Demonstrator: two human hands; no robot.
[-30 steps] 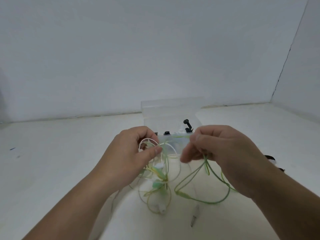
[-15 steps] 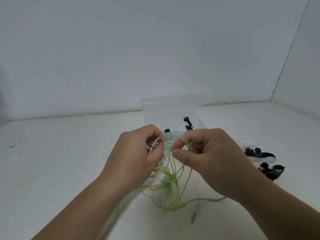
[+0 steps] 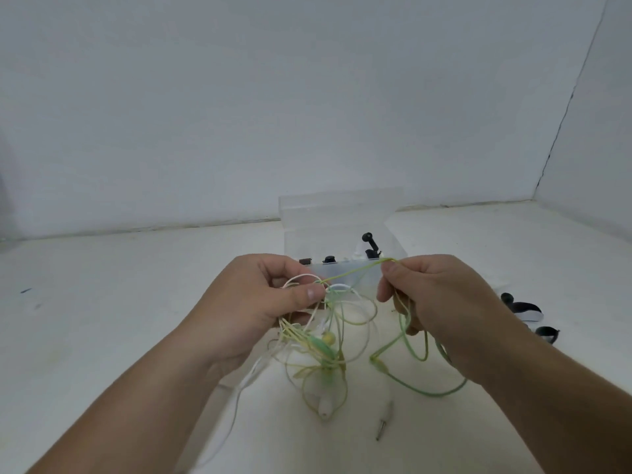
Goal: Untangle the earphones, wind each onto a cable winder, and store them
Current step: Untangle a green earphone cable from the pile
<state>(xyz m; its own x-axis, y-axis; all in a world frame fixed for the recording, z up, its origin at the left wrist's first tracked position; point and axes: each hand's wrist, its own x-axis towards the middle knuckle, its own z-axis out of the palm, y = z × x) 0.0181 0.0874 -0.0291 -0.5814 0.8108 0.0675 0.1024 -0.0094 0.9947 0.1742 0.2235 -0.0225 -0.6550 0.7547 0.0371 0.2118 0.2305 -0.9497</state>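
Both hands work above a white tabletop [image 3: 102, 302] — the left hand [image 3: 254, 302] pinching a knot of tangled green, yellow and white earphones [image 3: 325, 347] whose loose loops hang to the surface near a metal jack plug [image 3: 382, 426], the right hand [image 3: 444, 302] gripping a green cable [image 3: 355, 271] stretched taut between them. Just behind, a clear plastic box [image 3: 338, 213] stands with its lid up, small black pieces [image 3: 370, 246] inside it. Black cable winders [image 3: 523, 307] lie on the tabletop to the right — plain white walls [image 3: 307, 97] meet in a corner beyond.
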